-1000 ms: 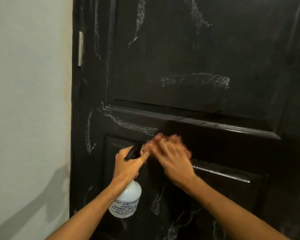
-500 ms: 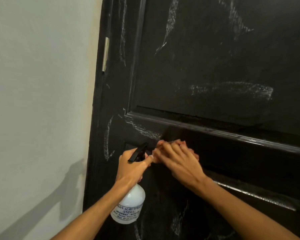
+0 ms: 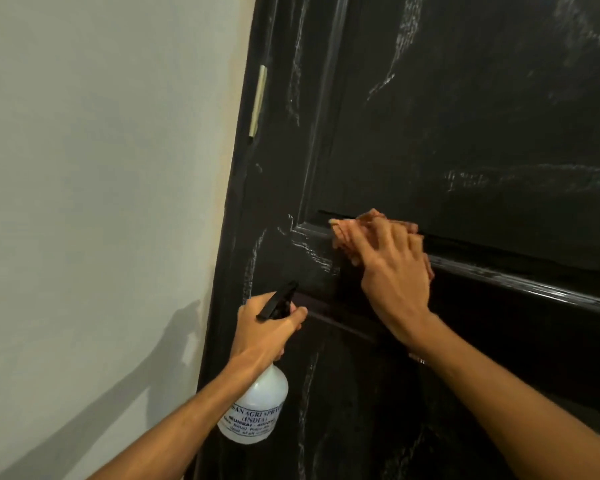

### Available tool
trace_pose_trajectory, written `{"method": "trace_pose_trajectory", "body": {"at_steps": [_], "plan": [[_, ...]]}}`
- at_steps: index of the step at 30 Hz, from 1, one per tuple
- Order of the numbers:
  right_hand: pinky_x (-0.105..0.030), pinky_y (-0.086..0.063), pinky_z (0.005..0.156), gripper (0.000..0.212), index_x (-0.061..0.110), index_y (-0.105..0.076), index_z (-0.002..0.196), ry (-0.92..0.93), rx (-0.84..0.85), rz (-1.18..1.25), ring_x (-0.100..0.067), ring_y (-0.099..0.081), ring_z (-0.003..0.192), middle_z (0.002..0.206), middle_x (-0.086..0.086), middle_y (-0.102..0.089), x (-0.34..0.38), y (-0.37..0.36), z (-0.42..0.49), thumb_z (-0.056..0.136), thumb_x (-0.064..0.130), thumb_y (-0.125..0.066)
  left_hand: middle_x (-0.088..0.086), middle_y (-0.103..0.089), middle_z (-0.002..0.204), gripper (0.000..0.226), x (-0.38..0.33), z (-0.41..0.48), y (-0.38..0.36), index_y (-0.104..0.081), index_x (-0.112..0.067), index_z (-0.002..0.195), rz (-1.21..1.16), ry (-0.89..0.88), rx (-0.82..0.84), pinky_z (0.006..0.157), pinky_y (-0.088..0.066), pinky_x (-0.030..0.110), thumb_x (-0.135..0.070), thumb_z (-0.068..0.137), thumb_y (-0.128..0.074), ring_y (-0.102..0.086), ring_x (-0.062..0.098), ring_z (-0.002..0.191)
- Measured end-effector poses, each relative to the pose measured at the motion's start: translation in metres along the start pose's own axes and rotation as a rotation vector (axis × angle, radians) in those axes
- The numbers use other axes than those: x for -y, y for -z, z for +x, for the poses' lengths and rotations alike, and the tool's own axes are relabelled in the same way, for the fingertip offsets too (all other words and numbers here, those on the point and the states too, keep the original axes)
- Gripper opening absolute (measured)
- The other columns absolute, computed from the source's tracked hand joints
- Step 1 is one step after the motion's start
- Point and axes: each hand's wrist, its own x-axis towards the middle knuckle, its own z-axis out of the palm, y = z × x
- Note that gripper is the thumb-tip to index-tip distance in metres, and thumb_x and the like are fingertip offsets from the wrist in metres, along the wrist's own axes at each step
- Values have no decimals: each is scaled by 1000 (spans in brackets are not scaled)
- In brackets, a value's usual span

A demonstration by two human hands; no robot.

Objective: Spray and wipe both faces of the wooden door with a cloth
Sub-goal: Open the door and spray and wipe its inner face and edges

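Note:
The dark panelled wooden door (image 3: pixel 465 133) fills the right side, streaked with whitish smears. My right hand (image 3: pixel 392 271) lies flat against the moulding under the upper panel and presses a reddish cloth (image 3: pixel 347 233) on it; only the cloth's edges show past my fingers. My left hand (image 3: pixel 264 332) grips the neck of a white spray bottle (image 3: pixel 257 410) with a black trigger head (image 3: pixel 278 301), held lower left of the cloth, close to the door's middle rail. The nozzle points at the door.
A pale plastered wall (image 3: pixel 101 202) takes up the left half and meets the door's hinge edge. A metal hinge (image 3: pixel 258 102) sits on that edge at upper left. Shadows of my arms fall on the wall below.
My right hand with the cloth has slid up from the middle rail onto the moulding of the upper panel. The view has shifted left. The bottle hand has stayed about where it was.

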Motion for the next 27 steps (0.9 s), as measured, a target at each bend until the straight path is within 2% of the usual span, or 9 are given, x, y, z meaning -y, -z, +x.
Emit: {"method": "trace_pose_trajectory", "body": {"at_steps": [5,8,11,16,19,22,24,26,27], "plan": [[-47,-36,107,50,12,-60,137,590,155,105,-34,-60,114,127,-13,-62,48,-40,-45,94,20,-36,19,-71,72,17,11,12,13,-70,-6,81,24,-11,-44,39,-41,20,-17,92,-79,-50,8,37],[-44,-34,105,40,11,-71,123,441,12,164,-33,-64,108,120,-11,-69,32,-36,-7,93,16,-45,19,-70,71,16,11,19,19,-70,-6,82,24,-25,-35,39,-41,20,-15,93,-77,-51,9,38],[-45,-35,108,32,11,-70,123,232,-102,201,-36,-57,121,131,-14,-65,40,-38,25,94,13,-57,22,-72,78,17,21,28,31,-70,-4,83,38,-32,-71,39,-41,21,-16,93,-77,-52,11,39],[-48,-13,125,51,16,-57,143,680,241,122,-36,-40,145,152,-14,-50,74,-77,-15,95,24,-40,24,-71,77,20,29,32,36,-70,-2,83,18,-9,-88,38,-41,21,-19,91,-79,-51,10,38],[-46,-17,125,50,17,-59,142,477,99,175,-34,-40,145,151,-12,-51,77,-72,40,92,22,-53,23,-72,80,17,31,42,47,-70,-2,85,27,-7,-115,39,-41,20,-17,92,-78,-50,9,38],[-42,0,127,54,16,-53,147,312,50,204,-33,-31,150,157,-14,-44,98,-65,66,93,24,-49,16,-74,75,16,46,44,55,-71,-6,82,44,7,-165,38,-40,21,-16,93,-77,-51,9,37],[-43,12,123,57,16,-43,153,479,127,182,-32,-22,154,163,-14,-33,119,-76,44,96,22,-45,12,-73,67,17,54,43,55,-72,-9,79,60,21,-194,39,-41,22,-17,93,-77,-52,12,37],[-44,14,119,57,18,-41,154,714,294,146,-32,-19,155,164,-13,-31,124,-80,29,98,24,-50,9,-71,64,17,59,43,57,-72,-12,78,63,27,-202,39,-42,23,-19,93,-77,-54,12,37],[-44,11,120,56,19,-44,153,746,268,138,-32,-20,154,163,-12,-33,119,-79,40,98,26,-54,10,-71,64,18,58,43,56,-71,-12,78,55,23,-200,39,-42,23,-18,93,-77,-53,11,37]]}}
